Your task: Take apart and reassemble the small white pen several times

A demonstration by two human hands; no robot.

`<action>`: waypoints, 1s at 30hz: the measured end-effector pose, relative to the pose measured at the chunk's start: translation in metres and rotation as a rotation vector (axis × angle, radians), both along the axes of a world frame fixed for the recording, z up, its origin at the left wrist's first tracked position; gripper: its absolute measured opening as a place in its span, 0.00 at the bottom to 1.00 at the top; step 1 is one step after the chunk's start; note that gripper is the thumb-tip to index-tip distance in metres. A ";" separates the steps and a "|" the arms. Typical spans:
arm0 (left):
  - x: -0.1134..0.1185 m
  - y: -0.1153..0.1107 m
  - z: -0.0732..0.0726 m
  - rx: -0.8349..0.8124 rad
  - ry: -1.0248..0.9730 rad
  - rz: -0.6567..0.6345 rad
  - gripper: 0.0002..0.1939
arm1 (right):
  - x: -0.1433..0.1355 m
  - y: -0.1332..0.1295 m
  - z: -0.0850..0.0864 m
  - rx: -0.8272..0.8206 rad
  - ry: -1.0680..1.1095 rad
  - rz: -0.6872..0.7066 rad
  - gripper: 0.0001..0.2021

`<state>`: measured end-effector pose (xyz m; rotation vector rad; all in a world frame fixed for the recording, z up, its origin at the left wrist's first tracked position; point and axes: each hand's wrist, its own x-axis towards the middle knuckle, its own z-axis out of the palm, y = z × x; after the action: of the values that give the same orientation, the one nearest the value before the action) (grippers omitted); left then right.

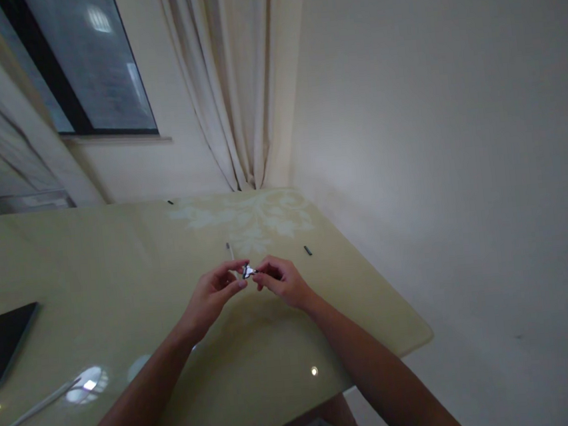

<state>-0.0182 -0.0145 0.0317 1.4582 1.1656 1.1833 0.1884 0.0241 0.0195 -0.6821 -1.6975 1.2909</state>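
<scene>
Above the table, both hands meet at a small shiny silver piece with dark edges (249,270); its exact kind is too small to make out. My left hand (212,292) pinches its left side between thumb and fingers. On the opposite side, my right hand (281,280) is closed, with thumb and fingertips gripping its right end. Just behind the fingers lies a thin white stick with a dark tip (230,249), its near end partly hidden by my left hand. A short black bar (308,250) rests on the table beyond my right hand.
The glossy pale table (103,270) has its right edge slanting beside the wall. A dark flat device (2,344) and a white cable (29,413) lie at the left. Another small dark piece (170,202) sits near the far edge, below the curtains (235,77).
</scene>
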 end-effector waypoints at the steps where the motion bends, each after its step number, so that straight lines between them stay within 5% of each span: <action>1: 0.000 0.000 0.001 0.008 -0.003 -0.007 0.27 | 0.000 0.000 0.000 0.001 -0.002 -0.004 0.18; 17: -0.002 -0.001 0.002 0.046 -0.113 0.092 0.26 | -0.002 0.002 0.004 -0.024 0.051 -0.091 0.19; 30: 0.002 -0.002 0.006 0.035 0.005 0.068 0.27 | -0.007 -0.003 0.001 0.082 -0.019 -0.050 0.19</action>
<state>-0.0161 -0.0163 0.0374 1.4581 1.2116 1.2531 0.1815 0.0210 0.0201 -0.6859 -1.7284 1.1768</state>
